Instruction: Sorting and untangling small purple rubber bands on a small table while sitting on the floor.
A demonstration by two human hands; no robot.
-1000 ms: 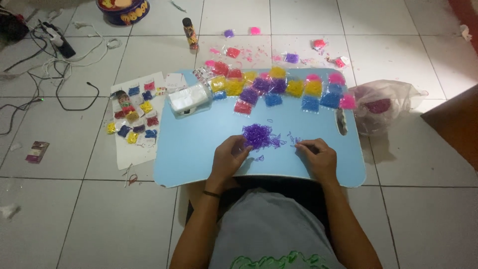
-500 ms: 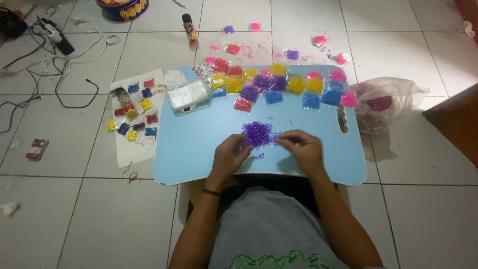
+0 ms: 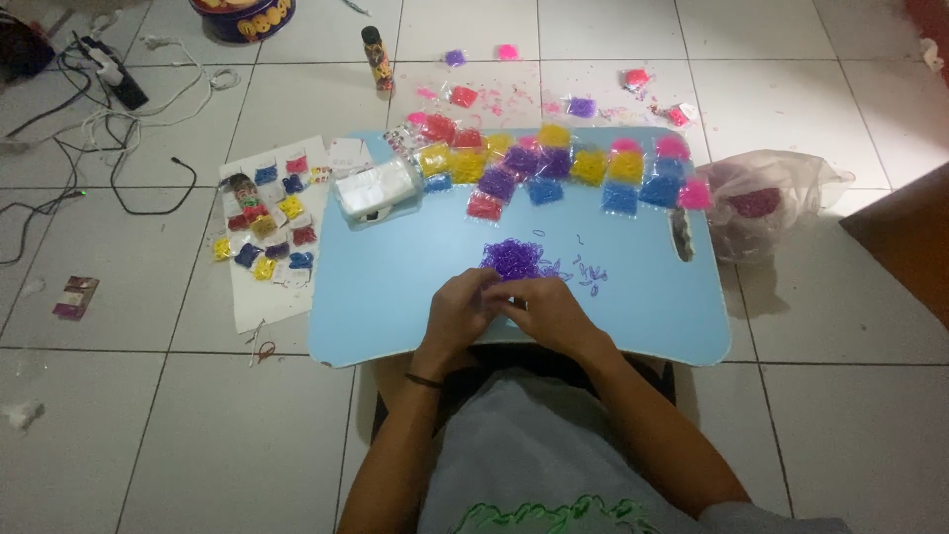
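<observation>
A heap of small purple elastic bands (image 3: 513,257) lies in the middle of a light blue lap table (image 3: 395,287). My left hand (image 3: 457,311) and my right hand (image 3: 544,307) meet just below the heap, fingertips touching, and seem to pinch some purple bands between them; the bands in the fingers are hidden. A few loose purple bands (image 3: 590,272) lie to the right of the heap. Small clear bags of coloured bands (image 3: 554,168) line the table's far edge.
A white box (image 3: 374,193) sits at the table's far left. On the floor to the left lies a white card with small bags (image 3: 265,232). A plastic bag (image 3: 761,203) is to the right; cables (image 3: 109,109), a bottle (image 3: 376,59) and a tin (image 3: 242,15) lie beyond.
My right hand has moved left from the loose bands on the right, across the table's front, and now meets my left hand below the purple heap. The left hand stayed in place.
</observation>
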